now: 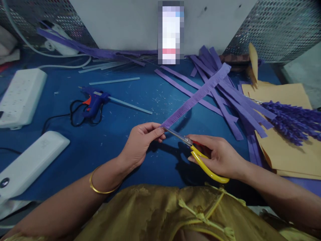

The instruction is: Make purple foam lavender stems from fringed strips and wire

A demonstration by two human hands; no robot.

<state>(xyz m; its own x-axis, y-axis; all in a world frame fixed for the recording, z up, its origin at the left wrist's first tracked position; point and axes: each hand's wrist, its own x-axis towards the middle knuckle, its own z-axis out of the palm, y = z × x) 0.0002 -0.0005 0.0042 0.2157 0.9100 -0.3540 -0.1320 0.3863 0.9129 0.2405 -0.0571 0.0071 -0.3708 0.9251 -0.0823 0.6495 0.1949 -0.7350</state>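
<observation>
My left hand (147, 139) pinches the near end of a long purple paper strip (193, 102) between thumb and fingers. Fine cuts run along one side of the strip, and its far end reaches up over a heap of other strips. In my right hand (218, 152) is a pair of scissors (204, 165) with yellow handles. The blades look nearly closed, and their tips meet the strip's edge beside my left thumb. Whether the tips are cutting through the paper is too small to tell.
More purple strips (230, 117) lie at the right, beside purple flower sprigs (296, 117) on tan paper (281, 160). A blue glue gun (94, 100) with its cord rests at left, near a white power strip (22, 97) and a white device (32, 164). A blurred phone (171, 33) stands at the back.
</observation>
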